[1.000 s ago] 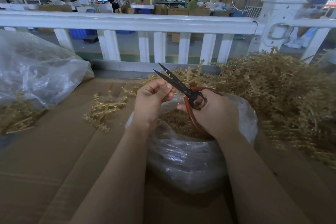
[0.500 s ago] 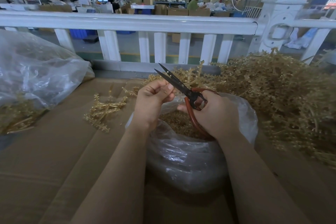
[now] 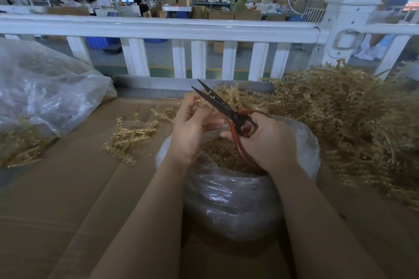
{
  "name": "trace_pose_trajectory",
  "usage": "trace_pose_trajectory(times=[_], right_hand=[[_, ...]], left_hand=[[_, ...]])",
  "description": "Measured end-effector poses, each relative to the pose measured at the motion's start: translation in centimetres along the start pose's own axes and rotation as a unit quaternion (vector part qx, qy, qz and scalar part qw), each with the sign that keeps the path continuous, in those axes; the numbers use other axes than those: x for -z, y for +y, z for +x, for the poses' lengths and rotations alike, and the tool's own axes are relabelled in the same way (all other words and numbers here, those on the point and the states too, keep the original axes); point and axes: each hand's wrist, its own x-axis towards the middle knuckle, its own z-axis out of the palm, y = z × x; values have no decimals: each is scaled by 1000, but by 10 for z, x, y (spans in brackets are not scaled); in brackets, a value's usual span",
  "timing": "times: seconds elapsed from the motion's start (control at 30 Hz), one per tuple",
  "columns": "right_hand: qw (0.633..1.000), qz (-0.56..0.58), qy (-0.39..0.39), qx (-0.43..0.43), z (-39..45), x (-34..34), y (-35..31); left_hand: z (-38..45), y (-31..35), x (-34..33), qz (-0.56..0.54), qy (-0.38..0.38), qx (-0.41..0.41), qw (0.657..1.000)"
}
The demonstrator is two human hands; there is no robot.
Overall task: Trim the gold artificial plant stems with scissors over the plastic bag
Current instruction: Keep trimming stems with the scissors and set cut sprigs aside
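Gold stem (image 3: 200, 103): we pinch it in our left hand (image 3: 192, 129), just beside the blades.
Scissors (image 3: 226, 111): our right hand (image 3: 267, 142) grips the handles, blades apart.
Plastic bag (image 3: 226, 199): under both hands, on the cardboard-covered desk (image 3: 56, 199).
Room: a workshop behind a white railing (image 3: 158, 28).

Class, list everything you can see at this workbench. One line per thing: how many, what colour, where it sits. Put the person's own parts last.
scissors: one, black blades, red handles; blades slightly parted, above the small bag
small plastic bag: one, clear; centre, open, gold trimmings inside
gold stem: one; in the left grip
trimmed stems: small cluster, gold; on the cardboard left of the bag
stem pile: one large heap, gold; right
large plastic bag: one, clear; far left
cardboard surface: brown; underneath
railing: white; behind
left hand: pinches the gold stem
right hand: holds the scissors' handles
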Motion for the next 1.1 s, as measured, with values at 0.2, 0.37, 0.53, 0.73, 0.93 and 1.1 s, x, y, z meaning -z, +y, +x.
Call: trace_pose_trajectory(times=[0.2, 0.37, 0.53, 0.73, 0.93, 1.1], right_hand=[[1000, 3, -2, 2, 0, -1, 1], [1000, 23, -6, -4, 0, -1, 0], [999, 46, -6, 7, -1, 0, -1], [998, 59, -11, 14, -1, 0, 0], [997, 69, -34, -1, 0, 1, -1], [995, 94, -35, -12, -1, 1, -3]], left_hand=[[-3, -1, -2, 27, 4, -29, 999], [-3, -2, -1, 32, -20, -45, 998], [-1, -4, 0, 50, -27, -67, 996], [1, -7, 3, 43, -34, -65, 996], [1, -6, 3, 31, -59, -70, 995], [0, -4, 1, 22, -73, -60, 995]])
